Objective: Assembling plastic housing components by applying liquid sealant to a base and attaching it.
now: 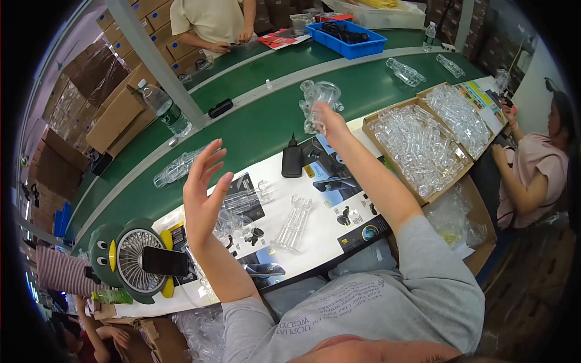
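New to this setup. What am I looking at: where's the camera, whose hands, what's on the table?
No machine arm here: these are a person's own bare hands. The single picture comes from a fisheye camera on that person's head, looking down, so straight edges bend near the rim.

The right hand holds a clear plastic piece up over the green surface. The left hand is open and raised, holding nothing.

On the printed white sheet lie more clear parts and a black bottle. A penguin-shaped fan with a phone in front is at left; an open carton of clear parts is at right.
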`<state>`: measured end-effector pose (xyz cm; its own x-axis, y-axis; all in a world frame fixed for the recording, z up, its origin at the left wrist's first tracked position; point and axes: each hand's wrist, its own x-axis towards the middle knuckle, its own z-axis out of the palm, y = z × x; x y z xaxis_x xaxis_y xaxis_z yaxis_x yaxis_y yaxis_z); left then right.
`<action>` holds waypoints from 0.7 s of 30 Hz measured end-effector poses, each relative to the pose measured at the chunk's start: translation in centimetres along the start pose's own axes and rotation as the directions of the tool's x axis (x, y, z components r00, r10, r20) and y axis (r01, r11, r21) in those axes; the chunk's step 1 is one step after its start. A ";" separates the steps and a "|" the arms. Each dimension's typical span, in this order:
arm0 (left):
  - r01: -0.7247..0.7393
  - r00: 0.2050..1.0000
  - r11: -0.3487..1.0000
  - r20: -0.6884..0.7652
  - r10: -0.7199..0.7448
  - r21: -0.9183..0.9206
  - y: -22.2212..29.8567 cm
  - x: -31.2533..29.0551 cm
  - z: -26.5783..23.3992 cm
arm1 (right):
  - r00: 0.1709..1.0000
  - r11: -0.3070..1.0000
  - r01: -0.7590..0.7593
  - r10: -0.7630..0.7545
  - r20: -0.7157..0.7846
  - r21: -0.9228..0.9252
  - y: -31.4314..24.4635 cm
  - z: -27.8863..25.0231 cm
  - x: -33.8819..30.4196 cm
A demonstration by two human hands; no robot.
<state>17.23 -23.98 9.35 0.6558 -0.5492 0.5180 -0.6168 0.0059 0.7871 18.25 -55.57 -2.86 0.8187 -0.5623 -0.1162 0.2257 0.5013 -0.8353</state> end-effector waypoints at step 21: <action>0.063 0.978 0.957 -0.173 -0.115 -0.282 -2.6 0.9 -0.2 | 0.842 0.953 0.094 -0.230 0.487 0.289 -2.7 7.5 -2.5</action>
<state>19.48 -24.32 7.84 0.7877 -0.3934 0.4740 -0.4264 0.2072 0.8805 19.55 -50.60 3.72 0.8949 -0.2686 0.3564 0.4441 0.6147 -0.6518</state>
